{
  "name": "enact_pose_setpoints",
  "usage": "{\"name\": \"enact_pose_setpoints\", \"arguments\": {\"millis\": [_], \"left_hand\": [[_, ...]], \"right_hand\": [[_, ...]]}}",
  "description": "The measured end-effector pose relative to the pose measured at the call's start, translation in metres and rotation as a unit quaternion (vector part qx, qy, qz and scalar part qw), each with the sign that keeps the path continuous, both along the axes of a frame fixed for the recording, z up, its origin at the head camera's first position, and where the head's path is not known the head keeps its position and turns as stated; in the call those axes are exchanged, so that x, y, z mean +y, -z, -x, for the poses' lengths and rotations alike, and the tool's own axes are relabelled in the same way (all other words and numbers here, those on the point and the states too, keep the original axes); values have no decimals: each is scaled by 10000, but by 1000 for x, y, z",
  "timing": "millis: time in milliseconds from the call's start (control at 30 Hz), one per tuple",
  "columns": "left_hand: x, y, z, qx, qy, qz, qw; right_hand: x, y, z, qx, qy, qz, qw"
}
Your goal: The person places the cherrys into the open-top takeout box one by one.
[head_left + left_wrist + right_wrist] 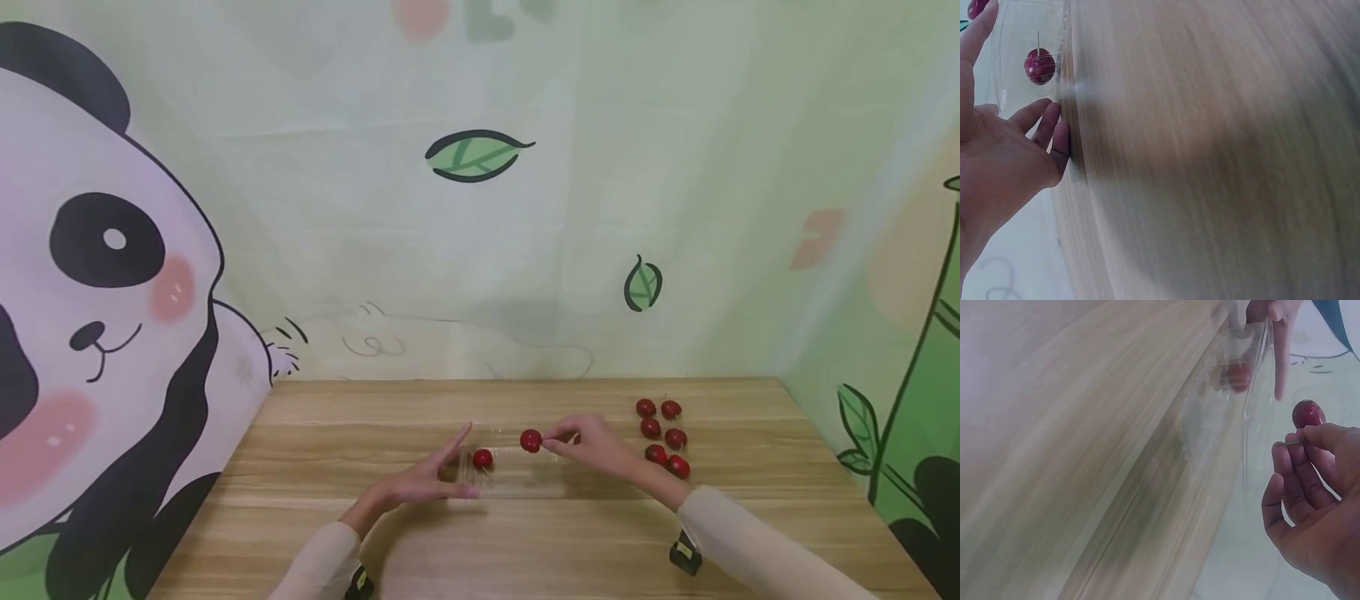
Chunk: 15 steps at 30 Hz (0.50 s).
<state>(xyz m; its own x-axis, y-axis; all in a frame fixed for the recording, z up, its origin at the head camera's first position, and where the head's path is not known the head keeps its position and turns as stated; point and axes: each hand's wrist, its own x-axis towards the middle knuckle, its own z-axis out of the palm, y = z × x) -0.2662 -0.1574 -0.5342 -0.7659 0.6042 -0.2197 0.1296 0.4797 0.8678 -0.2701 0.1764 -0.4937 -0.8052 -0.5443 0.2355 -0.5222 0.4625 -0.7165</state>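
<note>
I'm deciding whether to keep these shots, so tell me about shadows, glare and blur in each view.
Head view: soft shadow below the left hand, the clear container faint against the wood-grain table; left wrist view: a broad shadow across the table, a small pale glare beside the container; right wrist view: the container's cherry looks smeared, the pinched cherry crisper.
</note>
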Motion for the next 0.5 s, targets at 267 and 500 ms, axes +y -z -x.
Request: {"name": "enact_pose_setpoints", "arguments": {"millis": [267, 500], "left_hand": [[0, -1, 0, 44, 78, -38, 10000], [1, -2, 0, 50, 105, -39, 9999]], "right_hand": [[-23, 1, 5, -34, -292, -170, 9994], [-46, 2, 11, -94, -571, -478, 9972]]}}
